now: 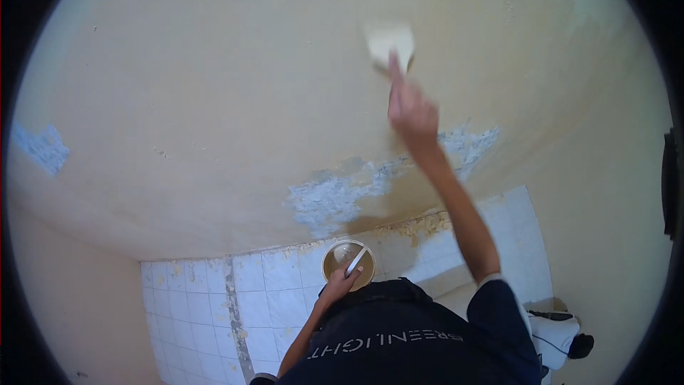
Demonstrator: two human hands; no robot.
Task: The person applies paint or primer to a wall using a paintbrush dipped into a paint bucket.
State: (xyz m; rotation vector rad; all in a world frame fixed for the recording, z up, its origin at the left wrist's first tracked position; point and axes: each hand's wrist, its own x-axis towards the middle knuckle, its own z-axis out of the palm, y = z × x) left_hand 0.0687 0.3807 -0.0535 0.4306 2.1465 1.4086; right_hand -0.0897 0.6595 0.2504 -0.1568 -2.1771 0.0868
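Note:
My right hand [415,115] is raised at the wall [235,78], closed around a wide putty knife [392,37]. One finger stretches along the knife, and its pale, broad blade lies against or just off the beige surface, blurred by motion. Low in front of my body, my left hand [342,285] is closed on a narrow pale flat tool [356,261], which looks like a small putty knife. This tool crosses the opening of a round bucket [325,268] with a whitish rim. Part of the bucket is hidden behind my hand and dark shirt.
Rough white-blue patches [324,203] mark the lower wall, with another patch [44,148] at far left. White tiles [203,299] with yellowish residue lie below. A white object with black parts [556,331] stands at lower right. A dark object [670,185] sits at the right edge.

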